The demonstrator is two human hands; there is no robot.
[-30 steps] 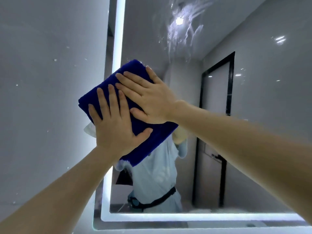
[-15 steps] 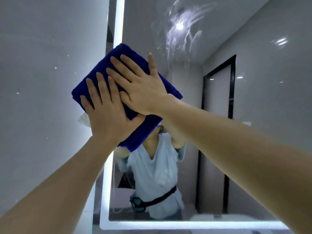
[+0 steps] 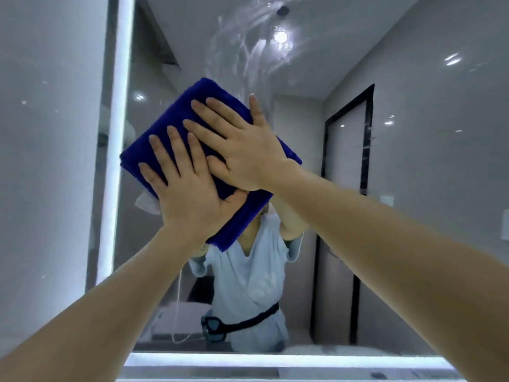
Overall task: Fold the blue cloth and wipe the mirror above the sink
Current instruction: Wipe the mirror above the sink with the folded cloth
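I count two hands and one cloth. The left hand (image 3: 190, 194) and the right hand (image 3: 245, 150) both lie flat on the blue cloth (image 3: 170, 125), fingers straight and spread and curled round nothing, pressing it against the mirror (image 3: 427, 150). The right hand sits just above and to the right of the left, its thumb beside the left index finger. The cloth is folded into one thick pad, turned corner-up. One corner pokes out above the right fingertips, one past the left little finger, one below the left palm and one beyond the right wrist.

The glass carries one patch of wet streaks (image 3: 248, 51) above the right fingertips, with one ceiling light (image 3: 280, 37) reflected in it. Two lit bands edge the mirror: an upright strip (image 3: 115, 161) left of the left hand and a level strip (image 3: 275, 359) well below both wrists. Beyond the upright strip is grey wall (image 3: 49, 188). Reflected below the cloth I see a person's pale blue top (image 3: 248, 279) with a dark belt (image 3: 253, 321). To the right of the right forearm is one black-framed door (image 3: 344, 166).
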